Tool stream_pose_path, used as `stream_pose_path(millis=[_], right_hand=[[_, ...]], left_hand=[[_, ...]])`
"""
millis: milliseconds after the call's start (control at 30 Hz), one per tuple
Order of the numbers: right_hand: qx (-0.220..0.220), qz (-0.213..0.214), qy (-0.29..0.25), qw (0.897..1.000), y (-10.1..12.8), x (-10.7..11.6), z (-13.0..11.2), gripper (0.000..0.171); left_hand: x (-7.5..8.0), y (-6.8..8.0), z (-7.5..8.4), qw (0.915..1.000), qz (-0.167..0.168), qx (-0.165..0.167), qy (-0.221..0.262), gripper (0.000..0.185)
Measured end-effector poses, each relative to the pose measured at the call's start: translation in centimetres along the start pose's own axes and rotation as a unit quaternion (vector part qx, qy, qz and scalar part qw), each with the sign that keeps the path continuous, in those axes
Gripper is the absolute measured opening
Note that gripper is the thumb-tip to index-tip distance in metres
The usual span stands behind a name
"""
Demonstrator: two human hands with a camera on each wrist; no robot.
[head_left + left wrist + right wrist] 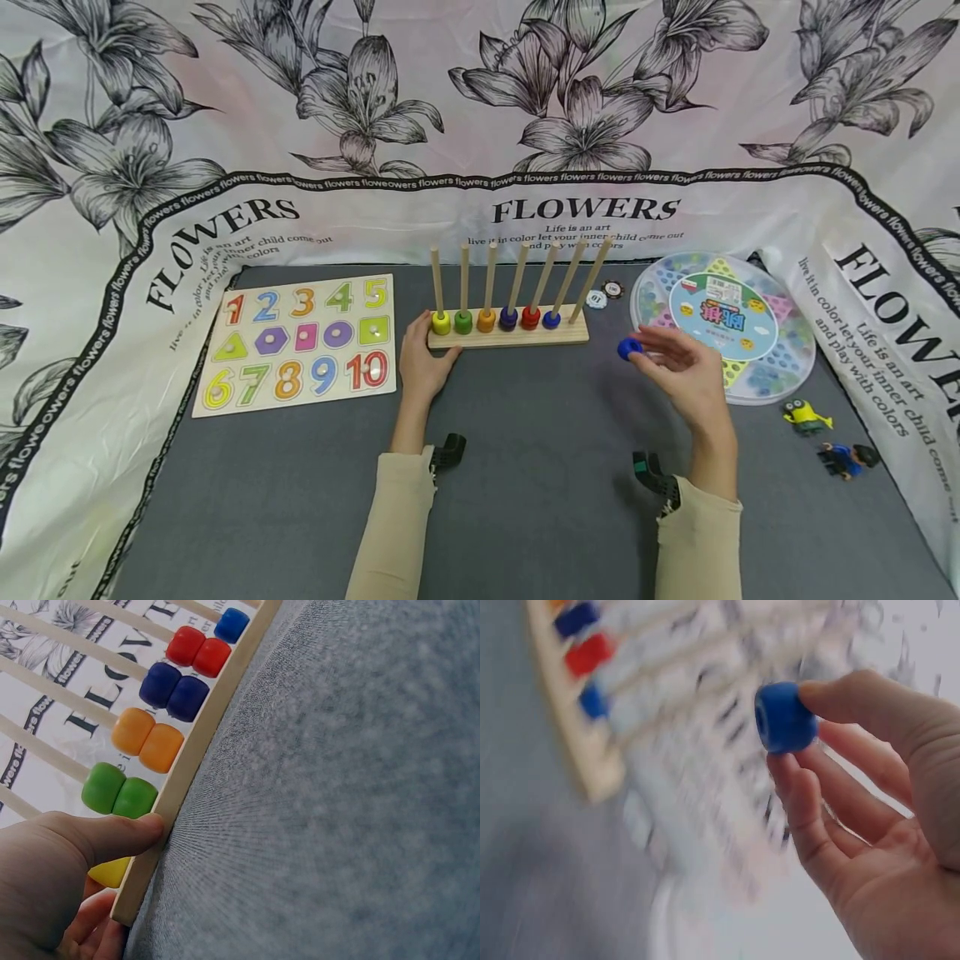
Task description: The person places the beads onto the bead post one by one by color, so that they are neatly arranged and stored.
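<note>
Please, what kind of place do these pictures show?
Probably a staged tabletop play area, not a lived-in room: a flower-printed cloth screens off a grey mat on three sides, and children's toys lie on it, such as a wooden peg rack, a number puzzle and a round board game.

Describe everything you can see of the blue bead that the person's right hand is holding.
The blue bead is a small, round, barrel-shaped ring, smooth and matte like painted wood, with a hole through its middle. The right hand pinches it between thumb and fingertips, lifted off the grey mat, its hole facing sideways toward the wooden peg rack. It touches nothing but the fingers and sits on no peg yet.
</note>
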State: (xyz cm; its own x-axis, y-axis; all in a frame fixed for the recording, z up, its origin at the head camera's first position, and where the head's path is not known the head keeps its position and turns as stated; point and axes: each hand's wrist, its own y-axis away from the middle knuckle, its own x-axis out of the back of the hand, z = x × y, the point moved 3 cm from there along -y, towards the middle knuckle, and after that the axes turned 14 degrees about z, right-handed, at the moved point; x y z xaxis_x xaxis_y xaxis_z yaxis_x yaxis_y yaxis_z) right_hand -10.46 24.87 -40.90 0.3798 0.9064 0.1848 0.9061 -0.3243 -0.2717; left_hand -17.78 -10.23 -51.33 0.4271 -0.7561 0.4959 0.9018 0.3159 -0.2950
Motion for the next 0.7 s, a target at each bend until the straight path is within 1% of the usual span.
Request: stream_pose_path(millis=[67, 167, 300, 367, 433, 533, 700], right_hand=[[0.023, 0.017, -0.016, 0.999, -1.5, -1.7, -1.7, 0.038], [0.053, 0.063, -0.034, 0.996, -3.3, -3.8, -3.9, 0.036], [0.078, 0.146, -0.055, 0.985, -5.0, -5.9, -6.3, 0.033], [0.086, 0.176, -0.055, 0.979, -5.6, -6.9, -7.2, 0.032], [0.095, 0.195, -0.052, 0.975, -6.0, -7.7, -7.9, 0.031], [0.107, 0.206, -0.038, 0.972, -6.1, -8.7, -8.6, 0.030], [0.131, 0.223, 0.010, 0.966, -6.1, -10.1, -9.1, 0.028]], left_hand=[[0.0, -0.1, -0.1, 1.0000, 0.000, 0.002, 0.000, 0.068], [0.0, -0.1, -0.2, 1.0000, 0.000, 0.000, 0.000, 0.068], [-0.1, 0.0, -0.2, 1.0000, 0.000, -0.004, 0.005, 0.066], [-0.1, 0.0, -0.2, 1.0000, -0.002, -0.002, 0.006, 0.067], [-0.1, 0.0, -0.2, 1.0000, -0.002, 0.000, 0.006, 0.067], [0.0, -0.1, -0.1, 1.0000, -0.003, 0.002, 0.004, 0.067], [0.2, -0.1, 0.0, 1.0000, 0.001, 0.002, 0.005, 0.067]])
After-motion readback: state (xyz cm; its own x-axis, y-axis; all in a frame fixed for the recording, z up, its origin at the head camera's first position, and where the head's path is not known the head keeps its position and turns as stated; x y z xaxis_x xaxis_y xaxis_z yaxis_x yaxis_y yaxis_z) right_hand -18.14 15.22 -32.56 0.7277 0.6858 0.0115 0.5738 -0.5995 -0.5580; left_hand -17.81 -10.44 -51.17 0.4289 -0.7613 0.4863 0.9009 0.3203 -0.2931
